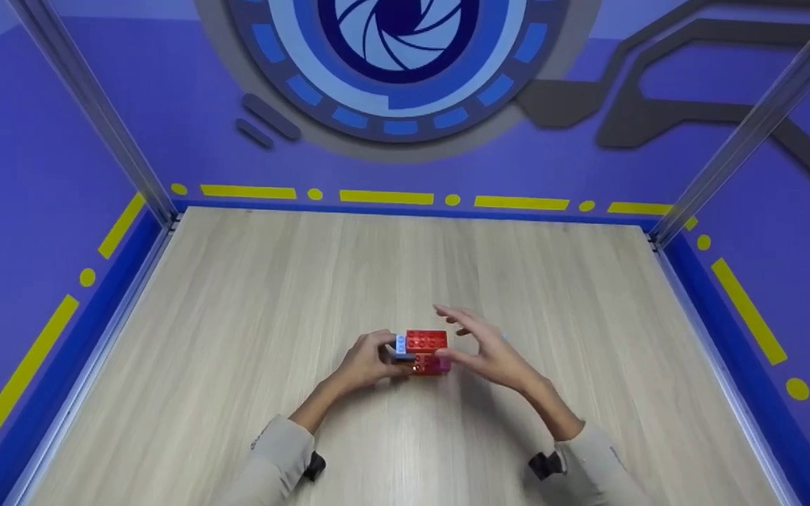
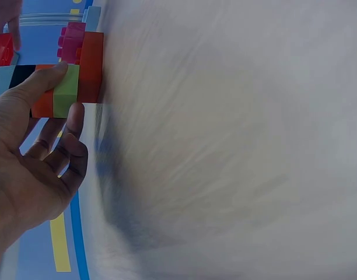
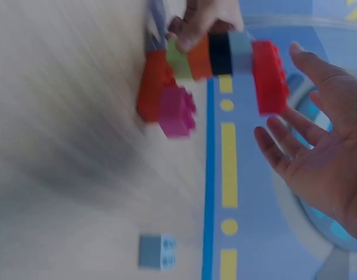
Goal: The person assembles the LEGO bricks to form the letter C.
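Note:
A tower of toy building bricks stands on the table, its long orange-red base brick [image 3: 148, 87] at the bottom. Stacked up from one end of that base are a green brick [image 2: 66, 92], an orange brick [image 3: 200, 58], a black brick [image 3: 220, 53] and a light blue brick [image 3: 241, 52]. A red brick [image 1: 426, 341] crowns the stack and juts out sideways over a pink brick [image 3: 175, 114] on the base. My left hand [image 1: 366, 362] pinches the tower around its green brick. Beside the red top brick, my right hand [image 1: 495, 357] holds nothing, its fingers spread.
A loose light blue brick [image 3: 150, 251] lies on the table to the right, mostly hidden behind the right hand in the head view. Blue printed panels [image 1: 391, 172] wall in the wooden table [image 1: 271, 274] at the back and both sides.

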Available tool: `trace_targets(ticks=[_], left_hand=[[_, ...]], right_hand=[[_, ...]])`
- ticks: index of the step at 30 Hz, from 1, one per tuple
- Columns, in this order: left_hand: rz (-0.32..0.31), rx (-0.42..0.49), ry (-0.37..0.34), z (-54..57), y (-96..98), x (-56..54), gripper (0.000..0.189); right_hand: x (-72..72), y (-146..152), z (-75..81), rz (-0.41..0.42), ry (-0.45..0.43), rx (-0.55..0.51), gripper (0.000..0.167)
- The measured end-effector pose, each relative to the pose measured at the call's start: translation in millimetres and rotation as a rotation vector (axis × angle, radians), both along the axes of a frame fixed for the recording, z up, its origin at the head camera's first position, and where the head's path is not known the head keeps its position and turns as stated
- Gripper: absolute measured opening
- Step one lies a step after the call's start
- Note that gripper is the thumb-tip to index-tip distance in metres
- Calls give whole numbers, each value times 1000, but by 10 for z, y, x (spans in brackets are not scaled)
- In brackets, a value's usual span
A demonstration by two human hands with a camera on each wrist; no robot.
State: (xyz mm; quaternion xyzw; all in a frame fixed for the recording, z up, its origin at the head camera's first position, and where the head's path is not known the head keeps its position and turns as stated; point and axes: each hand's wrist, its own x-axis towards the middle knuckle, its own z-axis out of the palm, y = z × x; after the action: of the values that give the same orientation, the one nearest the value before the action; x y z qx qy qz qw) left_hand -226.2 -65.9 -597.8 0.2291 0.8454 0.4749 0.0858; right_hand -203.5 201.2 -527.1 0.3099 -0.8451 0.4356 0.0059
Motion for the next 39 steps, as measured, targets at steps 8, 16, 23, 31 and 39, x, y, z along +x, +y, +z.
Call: trace_targets(ticks=[8,16,23,31,39], left_hand=[[7,1,-3,9,15,24,36],[6,13,-22,21,24,35,37],[1,22,-17,-4,28,37,39],[-3,-34,-20,21,-22,51,37],[-55,-66,-5,76,-43,41,61]], right_hand=[[-41,502,-108,-115,12,-31,47],[-114,785,-390,-143,-45,16,44],[-114,873,-614,-192,-66,78,46],[-107,833,-783,-288,-104,124,44],[-74,796,-783,-369,-144,149,40]])
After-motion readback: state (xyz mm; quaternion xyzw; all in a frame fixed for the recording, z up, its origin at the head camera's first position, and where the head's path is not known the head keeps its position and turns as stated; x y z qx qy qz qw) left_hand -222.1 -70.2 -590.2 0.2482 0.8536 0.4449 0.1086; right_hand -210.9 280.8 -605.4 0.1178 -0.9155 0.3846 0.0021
